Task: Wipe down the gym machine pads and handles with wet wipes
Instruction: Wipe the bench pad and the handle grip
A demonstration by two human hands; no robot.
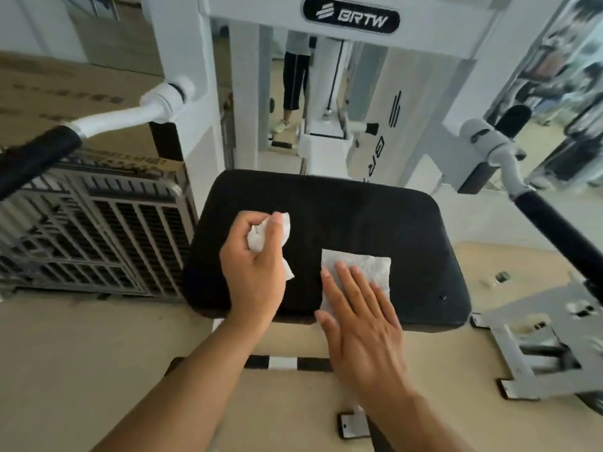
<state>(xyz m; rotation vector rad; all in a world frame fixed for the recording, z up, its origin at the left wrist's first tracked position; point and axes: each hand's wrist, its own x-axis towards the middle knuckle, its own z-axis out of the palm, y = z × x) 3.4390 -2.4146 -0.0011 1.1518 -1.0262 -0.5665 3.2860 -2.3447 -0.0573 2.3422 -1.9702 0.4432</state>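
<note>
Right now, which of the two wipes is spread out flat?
The wipe under the right hand, lying flat on the black seat pad. The other wipe is crumpled in the left hand.

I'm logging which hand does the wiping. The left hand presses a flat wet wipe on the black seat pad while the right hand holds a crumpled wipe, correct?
The hands are swapped. In the head view the right hand presses the flat wet wipe on the black seat pad with straight fingers, while the left hand holds the crumpled wipe above the pad.
</note>
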